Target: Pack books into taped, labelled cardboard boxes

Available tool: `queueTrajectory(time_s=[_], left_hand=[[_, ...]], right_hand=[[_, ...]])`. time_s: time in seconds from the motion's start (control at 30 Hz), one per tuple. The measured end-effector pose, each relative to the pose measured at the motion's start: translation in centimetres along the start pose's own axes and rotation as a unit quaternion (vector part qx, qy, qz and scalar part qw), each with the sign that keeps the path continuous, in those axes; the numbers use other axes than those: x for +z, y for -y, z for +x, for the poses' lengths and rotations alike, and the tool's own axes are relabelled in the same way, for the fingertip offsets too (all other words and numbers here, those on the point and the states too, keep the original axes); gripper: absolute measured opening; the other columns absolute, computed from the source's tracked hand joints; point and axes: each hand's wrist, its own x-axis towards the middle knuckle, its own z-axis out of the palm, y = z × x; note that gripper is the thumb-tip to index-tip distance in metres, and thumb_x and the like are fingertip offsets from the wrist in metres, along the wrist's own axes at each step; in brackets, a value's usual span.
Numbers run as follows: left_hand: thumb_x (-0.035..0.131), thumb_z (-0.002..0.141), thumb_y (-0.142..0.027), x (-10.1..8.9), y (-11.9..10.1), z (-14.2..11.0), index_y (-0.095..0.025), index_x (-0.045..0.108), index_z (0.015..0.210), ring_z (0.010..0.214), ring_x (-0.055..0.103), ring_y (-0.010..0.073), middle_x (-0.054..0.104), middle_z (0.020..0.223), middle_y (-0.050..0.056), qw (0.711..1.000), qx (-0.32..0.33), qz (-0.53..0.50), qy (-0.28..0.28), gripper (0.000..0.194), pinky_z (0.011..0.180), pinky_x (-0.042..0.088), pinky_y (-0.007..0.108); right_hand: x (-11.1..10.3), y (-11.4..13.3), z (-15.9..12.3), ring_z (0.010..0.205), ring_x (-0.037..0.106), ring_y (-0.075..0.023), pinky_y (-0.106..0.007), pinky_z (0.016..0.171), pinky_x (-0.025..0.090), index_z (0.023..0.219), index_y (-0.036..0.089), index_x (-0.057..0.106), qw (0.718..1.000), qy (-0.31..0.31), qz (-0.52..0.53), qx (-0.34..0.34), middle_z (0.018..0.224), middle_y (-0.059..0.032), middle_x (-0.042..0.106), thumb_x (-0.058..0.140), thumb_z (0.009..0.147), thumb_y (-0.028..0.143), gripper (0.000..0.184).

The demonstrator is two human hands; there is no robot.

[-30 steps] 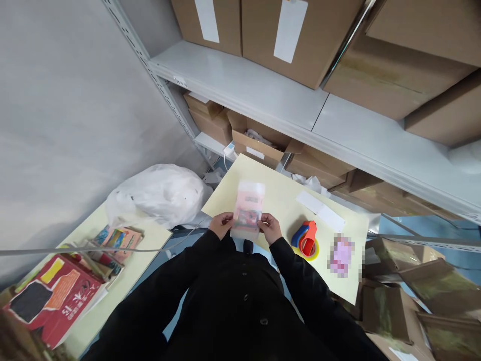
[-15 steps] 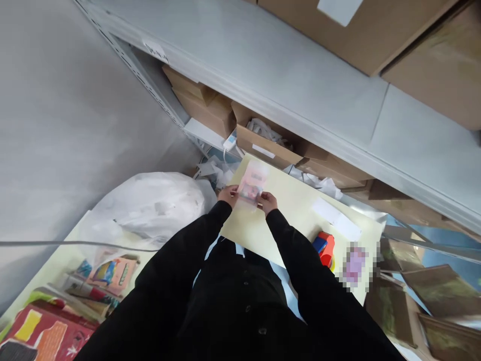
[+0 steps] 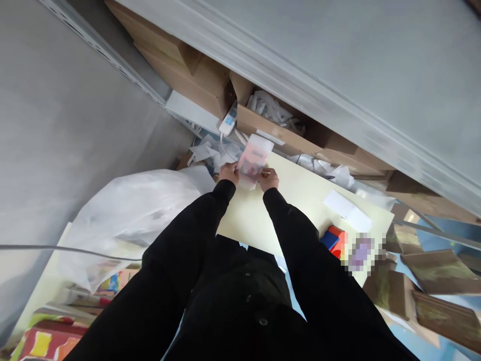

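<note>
Between my hands is a flat pink packet in a translucent plastic sleeve (image 3: 253, 159), held over the pale yellow tabletop (image 3: 296, 185). My left hand (image 3: 228, 173) pinches its left edge with closed fingers. On the opposite edge, my right hand (image 3: 269, 179) grips near the lower corner. Dark printing shows faintly through the sleeve, too blurred to read. The sleeve's whitish upper end extends past the pink part, toward the shelf.
White plastic bags (image 3: 150, 203) bulge on the left, partly over colourful books (image 3: 52, 343). A red and blue tape dispenser (image 3: 334, 239), white paper slips (image 3: 348, 209) and a pixelated item lie right. Behind, a power strip (image 3: 228, 120) and open cardboard box (image 3: 278, 125) sit under the grey shelf (image 3: 300, 65).
The view has shifted, bringing the lower shelf closer. Both hands and the sleeved packet have moved slightly up in the view, toward the table's back edge. The grip is unchanged.
</note>
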Motion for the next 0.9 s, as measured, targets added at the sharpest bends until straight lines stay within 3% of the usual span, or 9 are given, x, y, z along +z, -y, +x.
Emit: queueTrajectory(time_s=[0.13, 0.3, 0.5, 0.6, 0.73, 0.9], left_hand=[[0.054, 0.072, -0.011, 0.4, 0.5, 0.0, -0.015, 0.065, 0.108, 0.085, 0.059, 0.0222, 0.061, 0.090, 0.009, 0.999, 0.028, 0.031, -0.005, 0.038, 0.087, 0.046, 0.034], [0.055, 0.071, -0.011, 0.1, 0.7, -0.3, -0.013, 0.062, 0.112, 0.084, 0.060, 0.0216, 0.062, 0.094, 0.011, 0.999, 0.016, 0.017, -0.032, 0.041, 0.088, 0.046, 0.036], [0.062, 0.068, -0.015, -1.6, -0.2, -3.5, -0.012, 0.064, 0.104, 0.087, 0.060, 0.0226, 0.060, 0.098, 0.013, 0.996, 0.028, -0.033, -0.079, 0.036, 0.087, 0.047, 0.037], [0.061, 0.069, -0.017, -2.5, -0.3, -7.9, -0.013, 0.065, 0.100, 0.085, 0.060, 0.0216, 0.060, 0.096, 0.011, 0.994, 0.023, -0.063, -0.090, 0.031, 0.077, 0.051, 0.034], [0.061, 0.069, -0.021, -3.0, 0.1, -16.4, -0.016, 0.065, 0.096, 0.076, 0.061, 0.0175, 0.061, 0.097, 0.010, 0.990, -0.032, -0.112, -0.075, 0.028, 0.058, 0.050, 0.026], [0.061, 0.067, -0.027, -1.7, 0.6, -27.8, -0.018, 0.065, 0.092, 0.068, 0.061, 0.0150, 0.067, 0.094, 0.008, 0.977, -0.111, -0.168, -0.070, 0.026, 0.061, 0.051, 0.028]], right_hand=[[-0.6, 1.0, -0.8, 0.075, 0.061, -0.0158, -0.032, 0.078, 0.048, 0.080, 0.023, 0.056, 0.995, -0.021, -0.101, -0.004, 0.073, 0.0015, 0.065, 0.063, 0.067, 0.028, 0.016], [-1.3, 1.7, -1.3, 0.077, 0.060, -0.0166, -0.032, 0.077, 0.047, 0.084, 0.023, 0.057, 0.995, -0.003, -0.099, -0.006, 0.075, 0.0006, 0.064, 0.063, 0.069, 0.030, 0.018], [-5.0, -1.2, -5.1, 0.065, 0.057, -0.0125, -0.028, 0.065, 0.049, 0.095, 0.021, 0.056, 1.000, 0.010, -0.020, -0.017, 0.078, 0.0010, 0.061, 0.057, 0.072, 0.033, 0.026], [-7.7, -4.3, -9.3, 0.055, 0.054, -0.0096, -0.025, 0.053, 0.047, 0.098, 0.020, 0.054, 0.998, 0.055, 0.038, -0.015, 0.080, 0.0008, 0.059, 0.056, 0.071, 0.037, 0.032], [-10.8, -9.2, -14.9, 0.051, 0.053, -0.0089, -0.023, 0.046, 0.043, 0.094, 0.019, 0.054, 0.989, 0.116, 0.089, 0.005, 0.076, 0.0014, 0.056, 0.058, 0.067, 0.038, 0.033], [-13.1, -13.8, -19.8, 0.049, 0.052, -0.0089, -0.023, 0.044, 0.041, 0.086, 0.019, 0.057, 0.977, 0.188, 0.100, 0.005, 0.071, 0.0021, 0.057, 0.060, 0.063, 0.037, 0.030]])
